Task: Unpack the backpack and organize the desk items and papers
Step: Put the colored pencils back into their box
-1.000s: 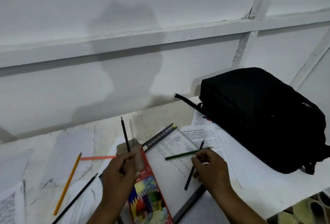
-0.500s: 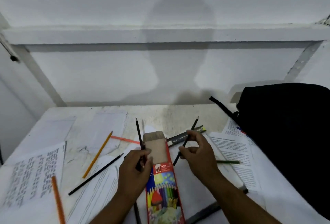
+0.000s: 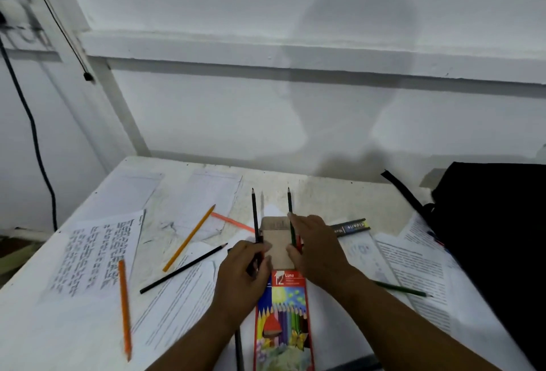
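Green pencil point(image 3: 292, 224) now over box point(image 3: 277, 240)

Two bare forearms come in from the near edge of the desk point(image 3: 319, 193), one on each side of the coloured pencil box point(image 3: 283, 317). Neither arm wears a sleeve as far up as the frame shows, and no watch, band or bracelet sits at either wrist. The left hand point(image 3: 240, 279), left of the box, is bare, without glove or ring on the parts that show. The right hand point(image 3: 317, 252), right of the box, is likewise ungloved, and its knuckles and back carry no ring or marking. The fingernails are too small and blurred to describe.
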A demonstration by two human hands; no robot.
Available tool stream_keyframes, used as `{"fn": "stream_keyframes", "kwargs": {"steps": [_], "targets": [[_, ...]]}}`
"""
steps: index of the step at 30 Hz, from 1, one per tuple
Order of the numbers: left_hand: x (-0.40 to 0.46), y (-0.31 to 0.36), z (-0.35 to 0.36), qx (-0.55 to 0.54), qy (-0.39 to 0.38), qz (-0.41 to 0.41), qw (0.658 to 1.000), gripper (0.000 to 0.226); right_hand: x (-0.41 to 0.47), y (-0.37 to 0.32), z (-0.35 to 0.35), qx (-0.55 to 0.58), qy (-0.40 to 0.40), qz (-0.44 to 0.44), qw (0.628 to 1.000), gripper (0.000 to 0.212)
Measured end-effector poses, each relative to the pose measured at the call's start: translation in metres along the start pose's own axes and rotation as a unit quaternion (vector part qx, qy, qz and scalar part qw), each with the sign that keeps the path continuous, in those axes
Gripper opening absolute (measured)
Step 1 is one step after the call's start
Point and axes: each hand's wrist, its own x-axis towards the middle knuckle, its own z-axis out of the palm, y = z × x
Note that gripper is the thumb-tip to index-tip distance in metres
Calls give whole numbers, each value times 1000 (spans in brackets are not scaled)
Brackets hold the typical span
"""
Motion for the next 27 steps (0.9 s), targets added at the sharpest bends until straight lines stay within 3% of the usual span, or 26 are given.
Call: {"fn": "stream_keyframes", "kwargs": {"steps": [5, 16, 22, 27], "targets": [[1, -2, 2, 2, 6, 4, 1000, 18, -20, 12, 18, -116, 18, -30, 993, 48], [3, -2, 2, -4, 8, 15, 1000, 18, -58, 8, 27, -65, 95, -45, 992, 22], [2, -1, 2, -22, 16, 15, 1000, 21, -62, 10, 30, -105, 85, -43, 990, 34], [0, 2, -1, -50, 28, 5, 998, 41, -65, 12, 32, -91, 84, -41, 992, 31]]}}
